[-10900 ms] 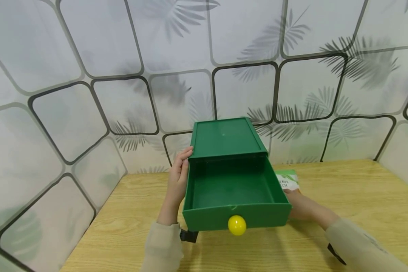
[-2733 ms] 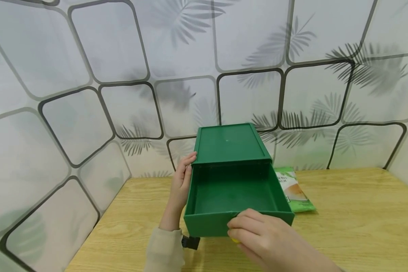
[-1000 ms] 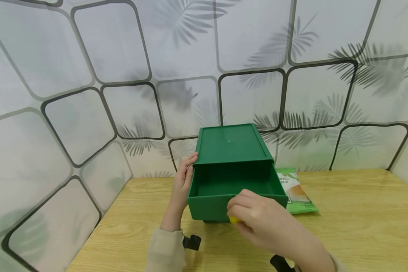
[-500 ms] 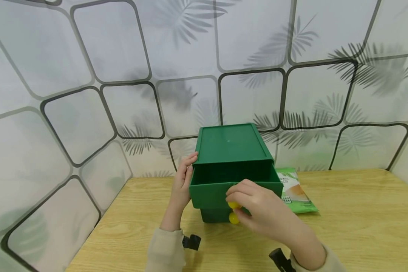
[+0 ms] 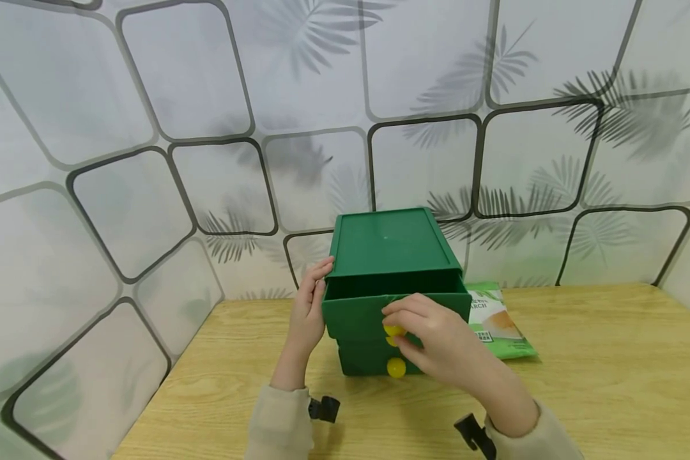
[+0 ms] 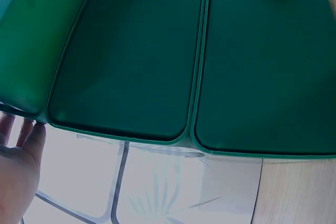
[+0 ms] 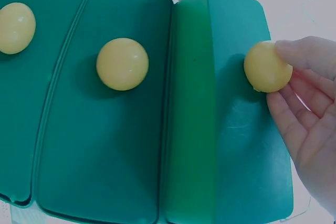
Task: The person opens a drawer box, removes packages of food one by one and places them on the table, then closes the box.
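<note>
A green plastic drawer unit [image 5: 388,246] stands on the table with its top drawer [image 5: 351,317] partly pulled out. My right hand [image 5: 439,342] pinches the yellow round knob [image 7: 265,66] of that drawer between thumb and fingers. On the unit's left side, near the top, rests my left hand [image 5: 306,313] with its fingers extended along the wall. In the left wrist view, fingertips of the left hand [image 6: 18,161] touch the casing edge. Below, the closed drawers carry yellow knobs too; the lowest knob [image 5: 396,367] shows in the head view. Only a dark strip of the top drawer's inside is visible.
A green and white packet [image 5: 501,322] with printed lettering lies on the wooden table [image 5: 598,370] right of the unit, partly hidden behind it. Behind stands a patterned wall covering [image 5: 420,166]. Black wrist camera mounts [image 5: 324,409] sit at both wrists.
My right hand has gone from the packet to the knob and moved inward with the top drawer, which is much less pulled out. Lower knobs have come into view. My left hand stays put.
</note>
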Tool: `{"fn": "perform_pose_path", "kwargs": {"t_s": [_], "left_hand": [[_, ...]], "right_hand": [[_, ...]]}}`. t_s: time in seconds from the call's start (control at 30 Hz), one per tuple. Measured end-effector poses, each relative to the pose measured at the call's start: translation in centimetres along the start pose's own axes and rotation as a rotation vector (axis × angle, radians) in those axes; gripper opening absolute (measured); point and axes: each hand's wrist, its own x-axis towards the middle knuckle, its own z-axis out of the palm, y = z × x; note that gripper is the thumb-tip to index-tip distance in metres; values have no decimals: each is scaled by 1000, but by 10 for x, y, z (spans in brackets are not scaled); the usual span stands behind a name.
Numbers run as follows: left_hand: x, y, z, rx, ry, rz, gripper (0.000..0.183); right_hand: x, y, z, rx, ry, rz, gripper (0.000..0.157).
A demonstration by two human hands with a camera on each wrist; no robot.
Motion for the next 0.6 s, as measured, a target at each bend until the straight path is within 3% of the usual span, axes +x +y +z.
{"fn": "perform_pose_path", "kwargs": {"t_s": [0.6], "left_hand": [[0, 3, 0, -6, 1, -11, 28]], "right_hand": [[-2, 13, 11, -39, 79, 42, 26]]}}
